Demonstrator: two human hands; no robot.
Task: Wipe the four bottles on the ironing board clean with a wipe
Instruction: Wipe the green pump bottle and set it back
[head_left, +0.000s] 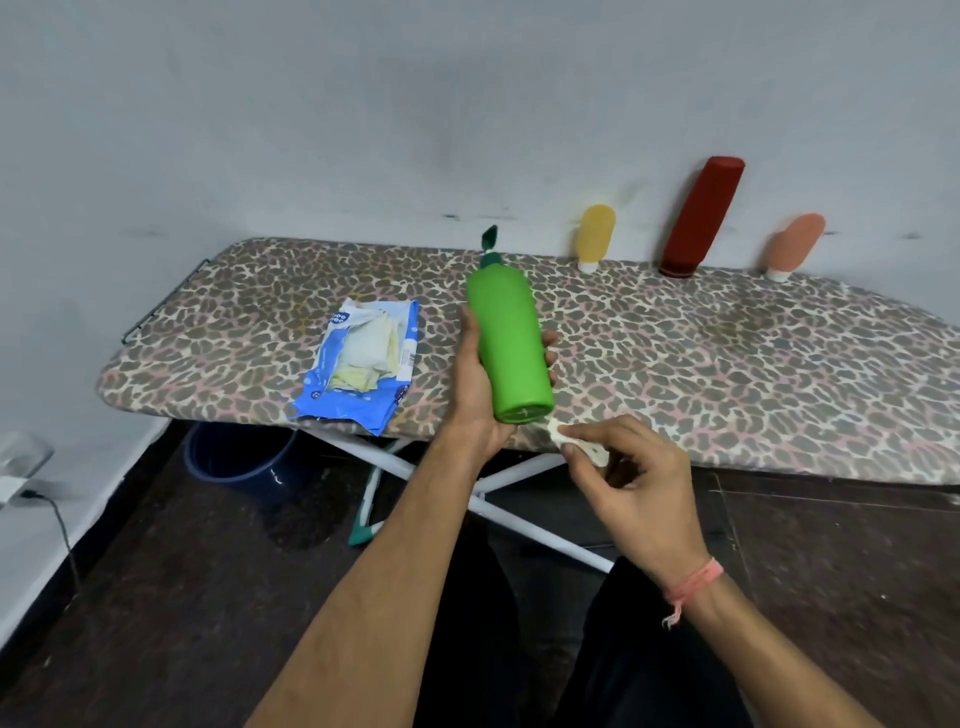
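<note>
Left hand (475, 384) clasps the tall green plastic pump bottle (511, 340) while right hand (631, 475) pinches a crumpled pale wipe (558, 431) just below that grip: 1 firm upward stroke would serve best.

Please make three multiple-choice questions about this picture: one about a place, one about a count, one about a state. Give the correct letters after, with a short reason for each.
1. Where does the wipe packet lie?
A. On the ironing board, left of the green bottle
B. On the floor
C. Against the wall

2. How many bottles stand along the wall?
A. One
B. Three
C. Five

3. What is the state of the green bottle?
A. Standing on the board
B. Lying in the bucket
C. Held up in the left hand

Answers:
1 A: the packet rests open on the board, left of the bottle.
2 B: the yellow bottle, red bottle and peach bottle lean there.
3 C: the left hand grips it, while the right hand pinches a wipe at its base.
</note>
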